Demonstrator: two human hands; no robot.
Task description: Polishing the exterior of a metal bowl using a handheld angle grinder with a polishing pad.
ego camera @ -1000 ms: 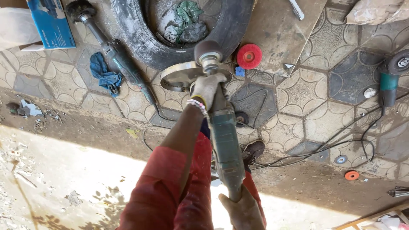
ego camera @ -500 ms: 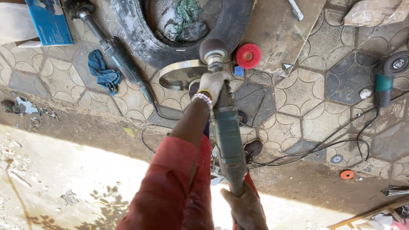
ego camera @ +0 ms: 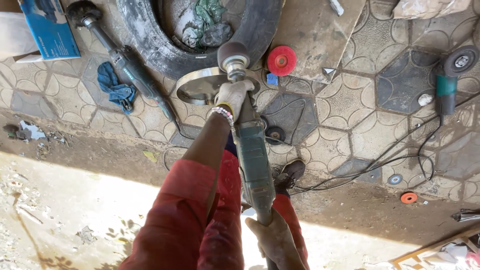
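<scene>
The person held a long green power polisher (ego camera: 252, 155) upright-forward over the paved floor (ego camera: 345, 100). The left hand (ego camera: 234, 95), gloved and wearing a bead bracelet, was wrapped tight around the tool's neck just behind the drum head (ego camera: 233, 54), apparently to steady the working end. The right hand (ego camera: 272, 240), also gloved, gripped the tail of the body firmly, likely carrying the weight. A round metal guard plate (ego camera: 197, 85) sat just left of the drum head. Beyond the head lay a tyre (ego camera: 210, 40) holding rags. A red flap disc (ego camera: 281, 60) lay right of the head, an angle grinder (ego camera: 447, 82) well right, and another long tool (ego camera: 125, 62) with a blue cloth (ego camera: 115, 89) to the left.
</scene>
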